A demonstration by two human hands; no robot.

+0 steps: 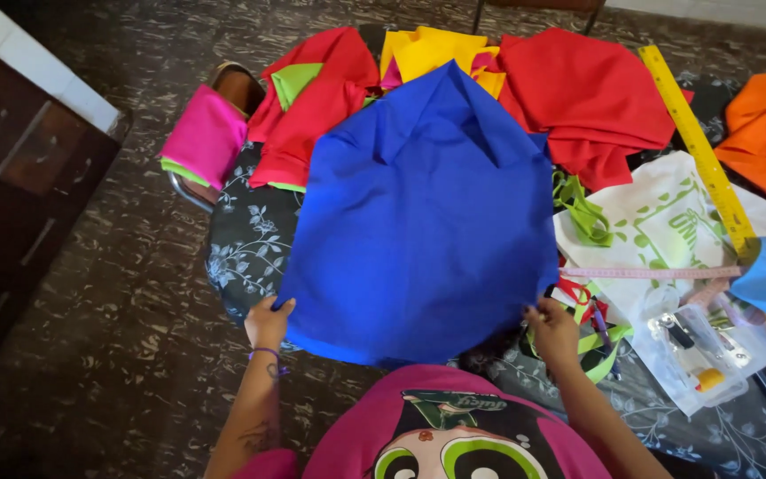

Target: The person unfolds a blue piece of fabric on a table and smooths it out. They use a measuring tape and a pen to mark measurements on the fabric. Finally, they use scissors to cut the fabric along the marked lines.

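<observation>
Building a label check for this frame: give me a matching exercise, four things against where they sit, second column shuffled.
Things:
1. blue fabric
2. yellow ruler
3. pink fabric
4. clear plastic pouch

Places:
A. far left, on a chair edge
B. lower right, on the floral cloth
C. centre, near edge pinched by left hand and right hand
D. running diagonally along the right side

Pairs: 1-C, 2-D, 3-A, 4-B
</observation>
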